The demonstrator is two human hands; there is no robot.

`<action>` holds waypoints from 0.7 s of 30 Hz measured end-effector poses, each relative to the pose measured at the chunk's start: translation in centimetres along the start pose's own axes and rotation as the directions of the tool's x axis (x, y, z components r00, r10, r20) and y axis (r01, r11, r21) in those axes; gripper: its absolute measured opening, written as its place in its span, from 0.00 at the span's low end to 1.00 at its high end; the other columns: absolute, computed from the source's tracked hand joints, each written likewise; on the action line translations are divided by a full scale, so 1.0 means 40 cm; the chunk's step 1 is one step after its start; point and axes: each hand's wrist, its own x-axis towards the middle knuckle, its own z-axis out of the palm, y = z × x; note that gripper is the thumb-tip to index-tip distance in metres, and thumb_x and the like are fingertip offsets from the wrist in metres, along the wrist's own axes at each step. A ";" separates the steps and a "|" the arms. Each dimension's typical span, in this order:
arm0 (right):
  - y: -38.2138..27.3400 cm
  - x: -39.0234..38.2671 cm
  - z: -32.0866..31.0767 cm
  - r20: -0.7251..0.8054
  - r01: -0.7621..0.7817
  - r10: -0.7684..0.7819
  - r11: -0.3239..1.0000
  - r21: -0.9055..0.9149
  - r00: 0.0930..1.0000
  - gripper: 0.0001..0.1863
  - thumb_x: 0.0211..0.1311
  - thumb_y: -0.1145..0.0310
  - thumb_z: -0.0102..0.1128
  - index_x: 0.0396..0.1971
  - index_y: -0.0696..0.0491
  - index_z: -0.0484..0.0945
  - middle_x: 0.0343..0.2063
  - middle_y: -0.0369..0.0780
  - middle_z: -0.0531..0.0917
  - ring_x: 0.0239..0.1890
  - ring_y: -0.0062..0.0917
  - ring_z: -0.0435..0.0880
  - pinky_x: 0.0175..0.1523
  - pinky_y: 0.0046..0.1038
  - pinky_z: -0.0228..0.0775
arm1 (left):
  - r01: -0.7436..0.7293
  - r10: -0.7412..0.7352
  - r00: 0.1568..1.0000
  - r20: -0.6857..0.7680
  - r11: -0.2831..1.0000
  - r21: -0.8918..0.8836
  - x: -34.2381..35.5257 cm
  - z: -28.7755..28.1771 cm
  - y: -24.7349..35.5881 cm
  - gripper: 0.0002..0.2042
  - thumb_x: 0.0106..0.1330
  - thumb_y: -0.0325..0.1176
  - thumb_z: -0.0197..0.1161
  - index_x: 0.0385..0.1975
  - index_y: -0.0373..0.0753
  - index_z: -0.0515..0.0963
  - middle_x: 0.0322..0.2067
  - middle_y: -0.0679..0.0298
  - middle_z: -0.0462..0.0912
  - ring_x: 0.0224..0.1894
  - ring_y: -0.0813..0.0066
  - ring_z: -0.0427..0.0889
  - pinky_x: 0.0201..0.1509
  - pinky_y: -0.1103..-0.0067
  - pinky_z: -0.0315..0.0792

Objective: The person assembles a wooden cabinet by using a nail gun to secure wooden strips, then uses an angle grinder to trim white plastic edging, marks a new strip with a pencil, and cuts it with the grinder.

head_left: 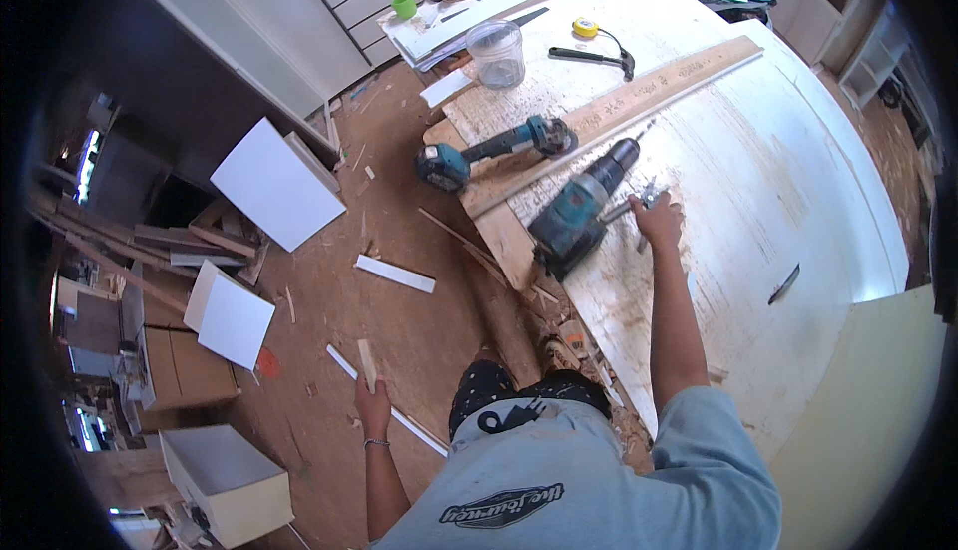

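My left hand (373,408) hangs low over the floor, its fingers closed round a short wooden strip (368,362). Over the white table my right hand (659,223) reaches out, thumb and fingers around a small grey metal tool (650,192); its kind is hard to make out. Just left of that hand lies a teal and black cordless drill (584,203), its bit pointing away. Beyond the drill, a cordless angle grinder (499,148) rests across the near end of a long wooden board (654,89).
A clear plastic bucket (496,55), a hammer (597,56) and a yellow tape measure (586,28) are on the far part of the table (788,181). A dark blade-like piece (784,284) lies at right. White offcuts (395,274), boards and a box (228,475) lie on the floor.
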 end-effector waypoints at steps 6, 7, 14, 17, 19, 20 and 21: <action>-0.066 0.039 0.123 -0.010 0.137 -0.141 0.976 -0.172 0.990 0.41 0.61 0.50 0.64 0.70 0.54 0.64 0.70 0.58 0.63 0.72 0.51 0.62 0.69 0.54 0.61 | -0.500 0.496 0.862 -0.105 0.866 -0.014 0.367 0.039 0.519 0.14 0.73 0.34 0.61 0.51 0.31 0.76 0.41 0.47 0.82 0.44 0.52 0.82 0.50 0.65 0.73; -0.013 0.046 0.148 -0.064 0.161 -0.168 0.982 -0.100 0.984 0.39 0.61 0.53 0.64 0.70 0.55 0.65 0.70 0.57 0.63 0.72 0.51 0.62 0.70 0.52 0.60 | -0.579 0.577 0.815 -0.054 0.811 -0.082 0.423 0.065 0.645 0.14 0.73 0.35 0.61 0.51 0.31 0.76 0.43 0.45 0.81 0.45 0.49 0.82 0.51 0.64 0.74; -0.003 -0.245 0.096 -0.301 -0.031 0.036 0.999 0.021 0.953 0.34 0.65 0.62 0.61 0.70 0.56 0.64 0.69 0.59 0.64 0.71 0.54 0.62 0.74 0.48 0.56 | -0.957 0.907 0.210 0.365 0.267 -0.113 0.826 0.510 1.189 0.20 0.73 0.38 0.59 0.57 0.29 0.75 0.53 0.41 0.79 0.56 0.42 0.78 0.61 0.58 0.71; 0.008 -0.444 0.094 -0.363 -0.264 0.268 0.963 0.060 0.893 0.37 0.65 0.63 0.62 0.72 0.55 0.61 0.69 0.60 0.63 0.71 0.55 0.61 0.74 0.49 0.56 | -0.997 0.799 0.039 0.600 0.073 -0.033 0.913 0.660 1.265 0.33 0.71 0.57 0.59 0.51 0.24 0.78 0.47 0.36 0.83 0.54 0.38 0.79 0.61 0.53 0.70; 0.002 -0.586 0.108 -0.421 -0.384 0.387 0.918 0.097 0.820 0.38 0.62 0.66 0.65 0.71 0.55 0.61 0.65 0.59 0.69 0.67 0.55 0.67 0.71 0.47 0.61 | -0.989 0.543 -0.009 0.840 0.120 -0.088 0.943 0.669 1.244 0.37 0.69 0.64 0.58 0.46 0.24 0.81 0.44 0.36 0.84 0.46 0.38 0.83 0.52 0.56 0.76; -0.009 -0.656 0.106 -0.422 -0.437 0.453 0.888 0.140 0.785 0.35 0.63 0.66 0.63 0.69 0.55 0.63 0.63 0.58 0.70 0.64 0.56 0.69 0.69 0.47 0.64 | -0.977 0.394 -0.015 0.919 0.191 -0.098 0.891 0.617 1.237 0.35 0.69 0.62 0.60 0.47 0.24 0.80 0.39 0.41 0.86 0.44 0.45 0.85 0.50 0.60 0.77; -0.025 -0.714 0.096 -0.414 -0.460 0.493 0.868 0.186 0.765 0.33 0.64 0.66 0.62 0.68 0.54 0.64 0.61 0.58 0.72 0.62 0.57 0.72 0.67 0.48 0.66 | -0.960 0.243 -0.006 0.970 0.270 -0.074 0.843 0.546 1.228 0.34 0.69 0.60 0.62 0.48 0.24 0.79 0.33 0.46 0.87 0.42 0.53 0.88 0.48 0.64 0.78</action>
